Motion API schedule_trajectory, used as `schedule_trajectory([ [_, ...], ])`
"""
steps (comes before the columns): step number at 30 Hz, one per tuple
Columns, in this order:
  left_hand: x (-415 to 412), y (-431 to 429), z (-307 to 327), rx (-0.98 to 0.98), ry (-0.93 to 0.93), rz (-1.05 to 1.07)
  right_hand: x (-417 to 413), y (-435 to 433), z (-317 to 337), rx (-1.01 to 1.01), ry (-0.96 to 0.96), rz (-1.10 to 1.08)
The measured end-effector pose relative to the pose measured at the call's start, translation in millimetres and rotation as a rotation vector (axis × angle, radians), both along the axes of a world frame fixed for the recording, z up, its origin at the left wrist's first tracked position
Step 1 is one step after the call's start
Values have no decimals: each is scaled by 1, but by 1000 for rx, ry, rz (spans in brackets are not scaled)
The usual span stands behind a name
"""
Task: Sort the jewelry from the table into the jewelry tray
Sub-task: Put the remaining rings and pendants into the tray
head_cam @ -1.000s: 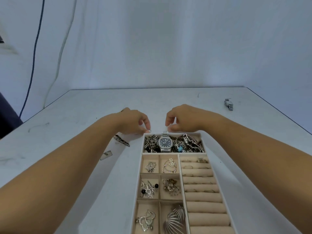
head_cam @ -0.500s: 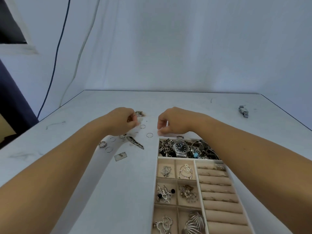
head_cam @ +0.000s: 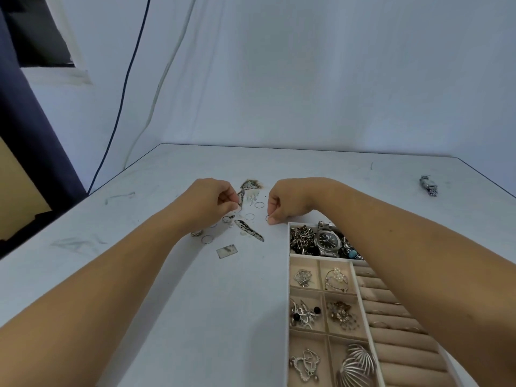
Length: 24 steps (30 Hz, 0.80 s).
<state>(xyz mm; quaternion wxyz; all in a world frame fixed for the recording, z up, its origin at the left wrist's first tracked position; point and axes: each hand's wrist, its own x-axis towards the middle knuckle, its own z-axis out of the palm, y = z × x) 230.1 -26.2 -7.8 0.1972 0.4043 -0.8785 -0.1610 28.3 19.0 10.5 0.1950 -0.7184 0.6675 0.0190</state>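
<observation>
Several thin rings (head_cam: 250,216) lie loose on the table (head_cam: 167,275) just left of the jewelry tray (head_cam: 288,275); the right hand (head_cam: 284,202) pinches one ring (head_cam: 268,218), and the left hand (head_cam: 215,199), fingers curled, seemingly pinches another.

Tray (head_cam: 289,289): white rim, beige cells, on the right. Top cell heaped with chains (head_cam: 301,238) and a dark-faced watch (head_cam: 329,242); small cells with brooches (head_cam: 303,276) and pearl piece (head_cam: 336,279); ring rolls (head_cam: 391,325) along right side (partly hidden). Left of tray, loose: thin hoops (head_cam: 250,216), flat; leaf-shaped piece (head_cam: 249,231); small plate (head_cam: 227,251). One hoop (head_cam: 238,209) pinched in left hand (head_cam: 212,199), a ring (head_cam: 267,218) in right hand (head_cam: 283,201). Second watch (head_cam: 428,185) far right, well apart.
</observation>
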Motion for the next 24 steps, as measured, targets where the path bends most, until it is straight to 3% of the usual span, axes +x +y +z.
schedule_trajectory([
  [4,-4,5,-1,-19,34,-11,4,7,1,-99,-40,26],
  [12,-20,44,10,-83,141,-129,-19,72,20,-498,-156,-50],
  [18,-40,97,14,-96,173,-286,-45,155,28,-595,-145,-101],
  [24,-56,165,10,-1,229,-414,-54,233,-4,-764,-172,-91],
])
